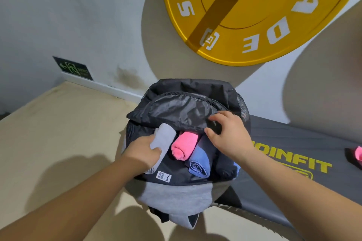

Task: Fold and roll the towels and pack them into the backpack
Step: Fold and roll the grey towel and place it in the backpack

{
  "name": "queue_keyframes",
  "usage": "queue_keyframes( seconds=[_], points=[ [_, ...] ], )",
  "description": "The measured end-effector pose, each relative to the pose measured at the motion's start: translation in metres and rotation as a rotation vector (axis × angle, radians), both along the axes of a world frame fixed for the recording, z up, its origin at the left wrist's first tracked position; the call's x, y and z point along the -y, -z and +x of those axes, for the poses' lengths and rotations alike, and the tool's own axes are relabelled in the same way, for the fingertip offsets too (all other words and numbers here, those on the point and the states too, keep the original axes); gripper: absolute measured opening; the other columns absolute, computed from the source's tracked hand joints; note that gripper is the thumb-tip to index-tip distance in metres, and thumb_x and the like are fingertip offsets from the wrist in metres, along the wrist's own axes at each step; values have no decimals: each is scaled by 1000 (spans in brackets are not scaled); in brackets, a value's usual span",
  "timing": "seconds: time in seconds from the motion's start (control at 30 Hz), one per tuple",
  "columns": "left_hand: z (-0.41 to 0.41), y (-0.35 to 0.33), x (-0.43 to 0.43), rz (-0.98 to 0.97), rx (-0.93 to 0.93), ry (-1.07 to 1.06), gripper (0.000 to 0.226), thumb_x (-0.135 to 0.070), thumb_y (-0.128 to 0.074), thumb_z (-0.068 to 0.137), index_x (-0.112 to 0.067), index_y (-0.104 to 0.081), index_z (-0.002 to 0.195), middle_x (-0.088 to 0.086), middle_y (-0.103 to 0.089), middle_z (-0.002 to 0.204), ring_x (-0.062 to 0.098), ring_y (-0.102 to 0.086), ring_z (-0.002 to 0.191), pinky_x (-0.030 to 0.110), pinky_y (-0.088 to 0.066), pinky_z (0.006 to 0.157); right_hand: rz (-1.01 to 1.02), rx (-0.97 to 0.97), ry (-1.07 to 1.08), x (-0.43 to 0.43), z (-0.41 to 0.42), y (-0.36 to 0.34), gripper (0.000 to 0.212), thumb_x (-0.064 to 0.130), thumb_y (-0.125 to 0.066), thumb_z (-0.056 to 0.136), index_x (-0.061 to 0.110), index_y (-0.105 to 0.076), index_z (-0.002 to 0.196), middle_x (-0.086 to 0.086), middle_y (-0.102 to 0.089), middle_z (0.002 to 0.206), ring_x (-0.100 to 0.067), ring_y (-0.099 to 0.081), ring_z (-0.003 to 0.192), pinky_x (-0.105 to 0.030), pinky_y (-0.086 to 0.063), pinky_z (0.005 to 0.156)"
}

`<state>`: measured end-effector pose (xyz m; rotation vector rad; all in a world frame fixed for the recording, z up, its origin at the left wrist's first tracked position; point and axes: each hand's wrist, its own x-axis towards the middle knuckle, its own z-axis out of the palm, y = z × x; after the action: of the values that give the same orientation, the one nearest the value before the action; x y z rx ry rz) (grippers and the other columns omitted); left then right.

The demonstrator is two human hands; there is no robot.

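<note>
While right hand (229,135) fingers pinch backpack flap (176,109), left hand (143,148) fingers wrap grey towel roll (166,135).

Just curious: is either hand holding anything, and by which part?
The left hand grips the light grey rolled towel around its middle. The right hand pinches the edge of the open black flap of the black and grey fabric backpack.

A pale painted wall (78,15) carries a large round yellow weight plate with white lettering (235,45) and, low down, a dark rectangular exit sign (73,68) above a white skirting board (109,88). A brownish stain (127,76) marks the wall. On the beige floor (58,133) lies a dark grey mat with yellow lettering (293,137).
</note>
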<state>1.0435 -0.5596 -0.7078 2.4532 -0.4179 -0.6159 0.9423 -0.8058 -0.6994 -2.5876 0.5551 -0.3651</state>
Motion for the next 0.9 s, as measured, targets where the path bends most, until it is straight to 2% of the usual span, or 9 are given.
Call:
queue_keyframes(
  seconds=[0.1,0.2,0.3,0.4,0.57,0.6,0.7,0.8,0.9],
  points=[
    [-3,2,6,24,-36,91,24,-26,-59,93,-33,-70,113,-4,-72,112,16,-62,98,25,-47,82,-109,-104,-62,1,12,0,54,59,-71,80,35,-65,128,9,-59,130,-25,-44,130,-41,-45,104],
    [0,0,5,13,-53,111,14,-24,-59,93,-32,-70,100,0,-74,111,20,-65,101,26,-49,86,-201,-156,-82,-1,18,4,35,51,-65,88,35,-67,119,10,-63,120,-26,-48,123,-39,-51,90],
    [16,-3,4,-28,-51,67,20,-29,-57,83,-14,-69,86,5,-72,88,27,-65,91,34,-50,80,-148,0,-21,-4,23,-1,16,40,-58,94,27,-65,101,6,-66,103,-27,-57,105,-37,-50,74],
    [30,-1,13,-37,52,-113,20,-18,-53,89,-15,-57,70,0,-62,77,25,-58,83,28,-40,68,-23,166,62,-8,29,-16,12,36,-56,95,25,-60,96,6,-66,95,-23,-57,91,-36,-47,67],
    [24,12,45,-344,-50,-148,16,-16,-66,94,-15,-75,107,3,-74,104,19,-66,94,19,-48,74,3,141,16,-1,30,-11,14,36,-60,88,24,-57,81,5,-60,86,-21,-56,89,-38,-51,68],
    [23,19,48,-325,-40,-132,18,-19,-67,93,-15,-74,109,2,-74,105,20,-66,99,20,-49,79,9,92,-28,2,29,-6,13,38,-62,86,25,-62,81,6,-60,86,-22,-57,91,-39,-52,71],
    [20,29,49,-116,103,-77,22,-39,-60,90,-21,-61,78,7,-60,85,39,-61,100,37,-48,81,-36,-81,-182,11,23,4,29,52,-63,80,25,-72,87,4,-61,87,-27,-59,99,-39,-53,83],
    [5,17,45,-30,156,-53,26,-40,-60,91,-18,-65,104,6,-58,111,34,-57,109,42,-50,94,-21,-137,-263,14,14,1,37,53,-63,87,23,-75,105,4,-64,97,-25,-57,109,-38,-50,95],
    [-10,1,40,-44,298,-35,28,-28,-61,93,-10,-65,115,7,-57,115,29,-58,107,41,-50,94,-33,-108,-250,15,-1,-16,33,47,-62,91,27,-73,115,7,-65,116,-18,-58,115,-38,-51,96]
  ],
)
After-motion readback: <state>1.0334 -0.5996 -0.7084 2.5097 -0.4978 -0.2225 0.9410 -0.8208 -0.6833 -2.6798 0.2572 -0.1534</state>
